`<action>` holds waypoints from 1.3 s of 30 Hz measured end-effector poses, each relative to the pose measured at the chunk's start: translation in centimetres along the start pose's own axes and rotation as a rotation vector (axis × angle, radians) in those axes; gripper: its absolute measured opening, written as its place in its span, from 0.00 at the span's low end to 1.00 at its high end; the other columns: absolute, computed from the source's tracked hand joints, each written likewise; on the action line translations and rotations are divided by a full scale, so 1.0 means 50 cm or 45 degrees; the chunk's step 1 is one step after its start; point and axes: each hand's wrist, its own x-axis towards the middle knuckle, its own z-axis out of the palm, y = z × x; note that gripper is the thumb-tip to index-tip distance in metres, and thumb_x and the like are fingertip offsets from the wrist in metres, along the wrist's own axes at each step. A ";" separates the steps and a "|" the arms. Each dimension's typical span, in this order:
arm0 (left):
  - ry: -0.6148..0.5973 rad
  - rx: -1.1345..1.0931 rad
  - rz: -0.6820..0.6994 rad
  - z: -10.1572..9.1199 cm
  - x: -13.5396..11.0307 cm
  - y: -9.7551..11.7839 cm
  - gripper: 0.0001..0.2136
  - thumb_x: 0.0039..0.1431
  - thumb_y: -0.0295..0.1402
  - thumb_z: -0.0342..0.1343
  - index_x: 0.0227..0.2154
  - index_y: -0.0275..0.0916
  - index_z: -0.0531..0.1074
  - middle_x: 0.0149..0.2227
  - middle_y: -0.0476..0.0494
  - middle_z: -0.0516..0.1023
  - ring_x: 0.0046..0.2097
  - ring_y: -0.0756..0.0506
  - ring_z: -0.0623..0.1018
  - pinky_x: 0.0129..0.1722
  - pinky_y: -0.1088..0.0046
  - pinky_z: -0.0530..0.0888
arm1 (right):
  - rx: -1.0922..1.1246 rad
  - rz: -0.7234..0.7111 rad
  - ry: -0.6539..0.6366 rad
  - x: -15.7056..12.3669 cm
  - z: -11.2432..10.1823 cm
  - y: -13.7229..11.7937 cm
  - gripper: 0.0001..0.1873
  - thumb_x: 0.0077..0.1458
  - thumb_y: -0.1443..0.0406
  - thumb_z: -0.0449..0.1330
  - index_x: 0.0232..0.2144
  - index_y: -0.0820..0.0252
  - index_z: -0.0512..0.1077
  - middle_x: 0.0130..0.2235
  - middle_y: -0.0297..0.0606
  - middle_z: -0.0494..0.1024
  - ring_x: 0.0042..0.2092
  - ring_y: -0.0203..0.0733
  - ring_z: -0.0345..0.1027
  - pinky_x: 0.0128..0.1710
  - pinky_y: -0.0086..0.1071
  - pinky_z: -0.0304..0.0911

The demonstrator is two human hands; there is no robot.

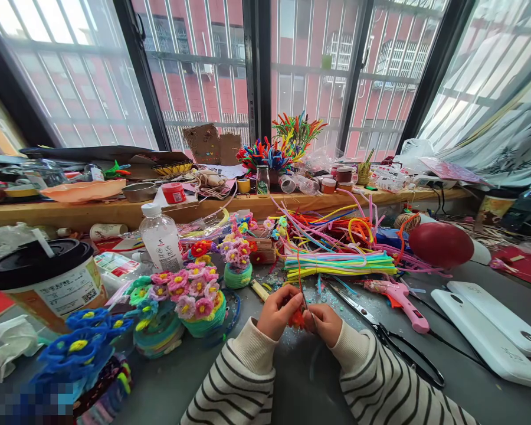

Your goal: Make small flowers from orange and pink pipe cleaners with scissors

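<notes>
Both hands meet low in the middle over the grey table. My left hand [279, 313] is closed, thumb and forefinger pinching an orange-red pipe cleaner [297, 320] whose fuzzy part bunches between the hands. One thin strand of it sticks up above the fingers. My right hand [324, 324] is also closed and pinches at the same piece; a thin dark, narrow thing shows near its fingertips, too small to name. Just beyond lies a bundle of yellow, green and pink pipe cleaners [340, 265]. To the right are black-handled scissors [383, 333] and a pink glue gun [400, 304].
Pipe-cleaner flower pots stand at left: pink flowers [197, 289] and blue flowers [77, 348]. Behind them are a plastic bottle [161, 239] and a lidded cup [53, 283]. White slab-like devices [491, 336] and a dark red balloon-like object [440, 244] lie right. A cluttered wooden sill [248, 206] runs behind.
</notes>
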 end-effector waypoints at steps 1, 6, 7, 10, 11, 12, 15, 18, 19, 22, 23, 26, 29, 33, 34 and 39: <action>0.003 0.002 0.004 0.000 0.000 0.000 0.09 0.47 0.35 0.46 0.19 0.34 0.60 0.18 0.51 0.62 0.22 0.55 0.61 0.22 0.79 0.59 | -0.010 0.003 0.004 0.000 -0.001 -0.001 0.29 0.39 0.43 0.39 0.11 0.63 0.56 0.13 0.29 0.55 0.16 0.27 0.45 0.15 0.24 0.42; 0.033 0.007 0.006 -0.001 0.001 -0.002 0.09 0.47 0.35 0.45 0.19 0.34 0.60 0.18 0.51 0.62 0.22 0.55 0.62 0.21 0.79 0.59 | -0.030 0.014 0.010 0.001 -0.003 -0.002 0.29 0.40 0.44 0.41 0.11 0.63 0.57 0.13 0.28 0.53 0.16 0.26 0.45 0.15 0.24 0.42; 0.036 0.002 0.002 -0.001 0.001 -0.002 0.09 0.47 0.35 0.45 0.19 0.34 0.60 0.18 0.51 0.62 0.22 0.55 0.62 0.21 0.79 0.59 | -0.035 0.023 0.018 0.002 -0.003 -0.002 0.28 0.40 0.44 0.41 0.11 0.63 0.57 0.13 0.27 0.52 0.17 0.26 0.45 0.16 0.24 0.43; 0.038 -0.014 -0.016 -0.001 0.001 -0.001 0.09 0.47 0.36 0.45 0.20 0.35 0.60 0.18 0.51 0.62 0.21 0.55 0.61 0.20 0.79 0.59 | -0.045 0.039 0.028 0.003 -0.003 -0.001 0.28 0.39 0.44 0.42 0.11 0.63 0.58 0.12 0.27 0.51 0.17 0.27 0.46 0.16 0.24 0.44; 0.040 -0.014 -0.019 -0.001 0.001 -0.002 0.09 0.47 0.36 0.45 0.20 0.35 0.60 0.18 0.51 0.62 0.20 0.55 0.61 0.20 0.79 0.59 | -0.044 0.039 0.029 0.004 -0.003 -0.001 0.28 0.39 0.44 0.42 0.12 0.63 0.59 0.12 0.27 0.51 0.17 0.28 0.46 0.16 0.24 0.44; 0.040 -0.013 -0.019 -0.001 0.000 -0.002 0.09 0.47 0.36 0.45 0.20 0.35 0.60 0.18 0.51 0.62 0.20 0.55 0.61 0.20 0.79 0.59 | -0.045 0.038 0.030 0.004 -0.003 0.000 0.28 0.39 0.43 0.42 0.12 0.62 0.59 0.12 0.27 0.51 0.17 0.28 0.46 0.17 0.25 0.45; 0.043 -0.019 -0.010 -0.002 0.000 -0.007 0.10 0.47 0.37 0.45 0.20 0.35 0.60 0.19 0.51 0.62 0.21 0.55 0.62 0.21 0.79 0.59 | -0.060 0.053 0.039 0.005 -0.003 0.002 0.28 0.39 0.44 0.42 0.10 0.62 0.57 0.12 0.27 0.51 0.17 0.28 0.46 0.17 0.25 0.45; 0.053 -0.030 -0.007 -0.001 0.001 -0.010 0.10 0.47 0.37 0.45 0.20 0.35 0.59 0.19 0.51 0.62 0.21 0.55 0.62 0.22 0.79 0.60 | -0.085 0.073 0.048 0.007 -0.004 0.003 0.28 0.39 0.44 0.42 0.09 0.62 0.55 0.12 0.27 0.51 0.16 0.28 0.46 0.17 0.25 0.44; 0.069 -0.036 -0.007 0.000 0.001 -0.010 0.10 0.47 0.38 0.45 0.20 0.35 0.59 0.19 0.52 0.62 0.21 0.55 0.62 0.22 0.79 0.60 | -0.091 0.078 0.043 0.007 -0.004 0.003 0.28 0.39 0.44 0.42 0.09 0.62 0.55 0.12 0.27 0.51 0.16 0.28 0.45 0.17 0.25 0.43; 0.141 -0.054 -0.002 0.002 0.002 -0.008 0.10 0.47 0.38 0.45 0.21 0.35 0.59 0.19 0.52 0.61 0.22 0.55 0.62 0.23 0.79 0.60 | -0.087 0.074 0.002 0.007 -0.004 0.004 0.28 0.38 0.43 0.42 0.09 0.62 0.54 0.12 0.27 0.50 0.16 0.27 0.45 0.16 0.24 0.43; 0.161 -0.056 -0.001 0.003 0.002 -0.006 0.10 0.47 0.38 0.45 0.21 0.35 0.58 0.19 0.52 0.61 0.23 0.55 0.62 0.24 0.79 0.60 | -0.082 0.068 -0.011 0.006 -0.003 0.005 0.28 0.38 0.43 0.42 0.09 0.62 0.54 0.12 0.27 0.50 0.16 0.27 0.45 0.16 0.24 0.42; 0.171 -0.046 0.001 0.005 0.001 -0.001 0.09 0.47 0.38 0.45 0.21 0.35 0.58 0.19 0.52 0.60 0.23 0.54 0.62 0.24 0.79 0.60 | -0.058 0.066 -0.026 0.004 0.000 0.007 0.28 0.38 0.43 0.42 0.09 0.62 0.54 0.12 0.27 0.51 0.16 0.27 0.44 0.15 0.24 0.41; 0.174 -0.032 0.018 0.005 0.000 0.000 0.09 0.47 0.37 0.45 0.21 0.36 0.57 0.19 0.53 0.59 0.23 0.54 0.61 0.24 0.79 0.60 | 0.007 0.100 -0.066 0.002 0.006 0.005 0.29 0.37 0.42 0.40 0.10 0.62 0.56 0.12 0.28 0.53 0.16 0.26 0.44 0.14 0.24 0.41; 0.175 -0.026 0.051 0.003 0.000 -0.002 0.09 0.48 0.37 0.44 0.21 0.36 0.57 0.20 0.53 0.57 0.23 0.55 0.60 0.24 0.79 0.59 | 0.083 0.062 -0.137 0.001 0.013 -0.004 0.31 0.37 0.41 0.37 0.10 0.62 0.56 0.12 0.29 0.53 0.15 0.27 0.44 0.14 0.25 0.41; 0.171 -0.029 0.061 0.003 0.001 -0.002 0.09 0.48 0.37 0.44 0.21 0.36 0.57 0.20 0.53 0.57 0.23 0.54 0.60 0.24 0.79 0.59 | 0.090 0.051 -0.147 0.001 0.013 -0.006 0.31 0.38 0.41 0.36 0.10 0.62 0.56 0.12 0.29 0.53 0.15 0.27 0.44 0.14 0.25 0.41; 0.169 -0.035 0.073 0.002 0.000 -0.002 0.08 0.48 0.36 0.43 0.21 0.36 0.57 0.20 0.53 0.56 0.23 0.55 0.59 0.24 0.79 0.58 | 0.090 0.066 -0.131 0.001 0.012 -0.013 0.31 0.37 0.41 0.37 0.10 0.62 0.56 0.11 0.28 0.51 0.14 0.26 0.42 0.14 0.24 0.41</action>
